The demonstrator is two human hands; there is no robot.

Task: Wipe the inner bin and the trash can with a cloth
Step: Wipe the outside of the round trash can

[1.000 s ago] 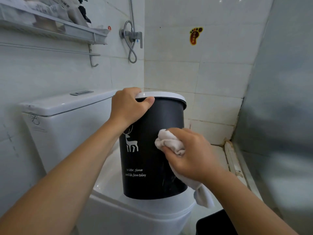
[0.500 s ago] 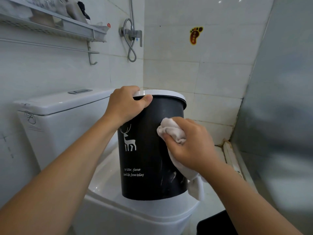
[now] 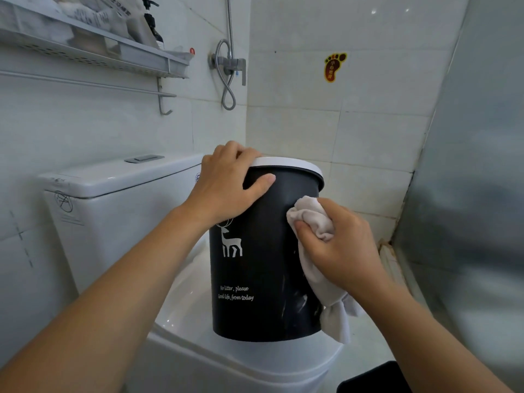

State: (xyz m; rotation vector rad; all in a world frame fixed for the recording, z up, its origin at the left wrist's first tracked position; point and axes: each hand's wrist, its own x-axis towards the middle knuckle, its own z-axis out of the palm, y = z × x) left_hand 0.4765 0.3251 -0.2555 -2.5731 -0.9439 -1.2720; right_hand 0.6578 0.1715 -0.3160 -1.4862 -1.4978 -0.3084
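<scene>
The black trash can [image 3: 255, 251], printed with a white deer and a line of lettering, stands upright on the closed toilet lid [image 3: 181, 304] in front of the cistern [image 3: 119, 194]. The left hand [image 3: 224, 185] grips its white rim [image 3: 295, 164]: the fingers [image 3: 226, 150] curl over the top edge and the thumb lies across the dark wall just below it. The right hand [image 3: 340, 251] holds a bunched white cloth [image 3: 312, 219], its fingers closed round the wad and pressing it against the upper right of the can's outer wall, just under the rim. A loose tail of the cloth hangs down below that hand, beside the lower part of the can.

Judging by this, the outside of the can is being wiped and the job is partway through. Pale streaks and smears show on the wall below the right fingers, toward the base, so that patch likely needs another pass. The face to the left of the fingers, with the deer, looks clean enough. The far side and the inside of the can are hidden. A dark object [image 3: 374, 377] shows at the bottom edge, below the right forearm; it may be the inner bin, but I cannot tell, nor whether it has been wiped.
</scene>
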